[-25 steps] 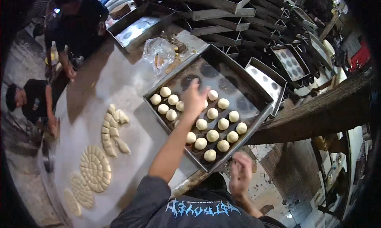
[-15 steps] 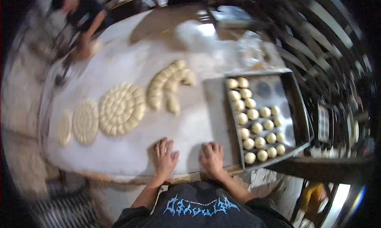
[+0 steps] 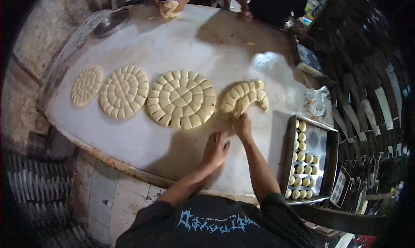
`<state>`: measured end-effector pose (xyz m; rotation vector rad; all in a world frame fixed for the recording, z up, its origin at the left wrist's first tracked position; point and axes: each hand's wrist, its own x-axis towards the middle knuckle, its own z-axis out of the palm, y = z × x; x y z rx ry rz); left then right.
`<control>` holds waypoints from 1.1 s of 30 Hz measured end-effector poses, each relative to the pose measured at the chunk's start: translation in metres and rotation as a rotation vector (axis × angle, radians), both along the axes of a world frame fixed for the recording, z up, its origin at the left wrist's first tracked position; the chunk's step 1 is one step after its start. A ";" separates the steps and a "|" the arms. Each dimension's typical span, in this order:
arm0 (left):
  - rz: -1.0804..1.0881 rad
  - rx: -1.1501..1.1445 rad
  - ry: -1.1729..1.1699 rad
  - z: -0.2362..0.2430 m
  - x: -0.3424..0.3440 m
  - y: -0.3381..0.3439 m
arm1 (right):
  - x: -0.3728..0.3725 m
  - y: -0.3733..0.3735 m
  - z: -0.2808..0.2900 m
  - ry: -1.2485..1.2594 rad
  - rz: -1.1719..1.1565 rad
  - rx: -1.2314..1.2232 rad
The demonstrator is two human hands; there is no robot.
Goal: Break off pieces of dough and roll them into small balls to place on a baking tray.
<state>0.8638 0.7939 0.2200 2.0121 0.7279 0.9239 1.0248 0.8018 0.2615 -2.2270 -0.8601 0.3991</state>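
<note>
Head view. The tabletop point(image 3: 125, 138) carries 3 scored dough discs in a row: a small disc point(image 3: 87, 85) at the left, a medium disc point(image 3: 124, 92) beside it, and a large disc point(image 3: 181, 99) to the right of these. Each disc is cut into segments. 1 curved dough piece point(image 3: 243, 92), also cut into segments, lies right of the large disc, apart from it. At the right edge of the tabletop, 1 rectangular metal tray point(image 3: 332, 161) contains approximately 22 dough balls point(image 3: 300, 169). Also present: 1 metal bowl point(image 3: 111, 24) at the far left, and 1 clear plastic bag point(image 3: 317, 100) beyond the tray. At the far edge, a co-worker's hand point(image 3: 180, 5) is at a dough lump point(image 3: 169, 8).

Hands: the left hand point(image 3: 215, 148) is half open, fingers loosely bent, at the tabletop below the gap between the large disc and the curved piece. Nothing is visible in it. The right hand point(image 3: 242, 125) is partly closed, fingers at the near end of the curved piece; whether they grip it cannot be determined.

Difference from the frame 0.5 s earlier: both hands were then on the tabletop near its front edge, clear of the dough. The right hand has since reached the curved piece. The ball count is unchanged.
</note>
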 end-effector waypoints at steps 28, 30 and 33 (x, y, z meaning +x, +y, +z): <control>-0.028 0.087 0.516 0.081 -0.044 -0.042 | -0.118 -0.199 -0.070 -0.494 0.408 -0.116; -0.086 0.302 0.467 0.052 -0.092 -0.069 | -0.124 -0.238 -0.032 -0.174 0.771 -0.045; -0.068 0.358 0.569 0.037 -0.155 -0.039 | -0.058 -0.302 -0.043 -0.329 0.608 -0.306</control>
